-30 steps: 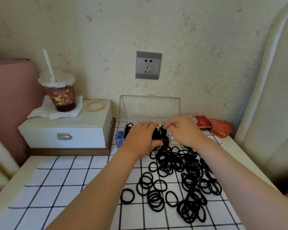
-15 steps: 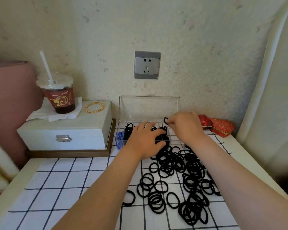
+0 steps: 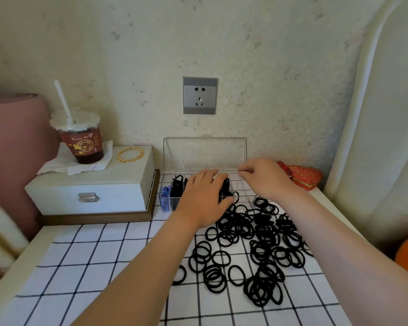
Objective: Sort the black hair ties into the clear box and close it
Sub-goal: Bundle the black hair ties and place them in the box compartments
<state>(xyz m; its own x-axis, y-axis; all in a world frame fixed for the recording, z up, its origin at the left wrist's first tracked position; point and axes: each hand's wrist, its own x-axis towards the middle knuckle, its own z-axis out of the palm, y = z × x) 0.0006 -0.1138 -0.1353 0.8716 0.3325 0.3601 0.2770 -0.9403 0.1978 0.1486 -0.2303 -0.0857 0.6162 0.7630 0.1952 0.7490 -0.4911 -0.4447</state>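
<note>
The right hand (image 3: pixel 262 178) has lifted to 1 o'clock of the clear box (image 3: pixel 205 182), fingertips pinched; whether they hold a tie, I cannot tell. The left hand (image 3: pixel 203 198) still presses flat on ties inside. Most black hair ties (image 3: pixel 252 245) remain outside.

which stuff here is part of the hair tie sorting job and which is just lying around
Part of the job:
- black hair ties, loose on the checked cloth
- clear box, lid open
- left hand
- right hand

Just lying about:
- iced drink
- gold bangles
- white case
- red pouches

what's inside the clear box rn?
Clear box: blue ties far left, black ties beside them. Left hand covers the middle; right end looks empty.
</note>
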